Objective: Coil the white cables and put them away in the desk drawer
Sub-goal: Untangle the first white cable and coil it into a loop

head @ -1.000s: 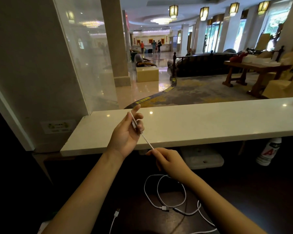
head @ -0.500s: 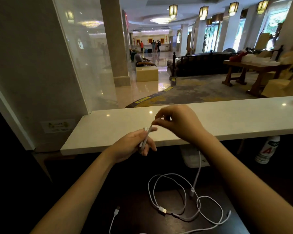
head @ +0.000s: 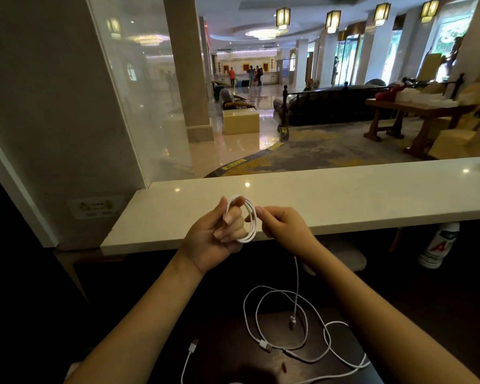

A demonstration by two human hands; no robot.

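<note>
Since earlier, we have wound loops round our left hand, right hand fingers pinching the cable, whose tail hangs straight below.

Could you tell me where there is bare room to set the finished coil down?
The white counter is bare from beyond the hands to its right end. The dark desk below is crowded: loose white cables sprawl between the forearms. The left hand holds the coil; the right hand feeds it.

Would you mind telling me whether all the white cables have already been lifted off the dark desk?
No, loose white cables lie on the dark desk while the left hand holds one coil.
</note>
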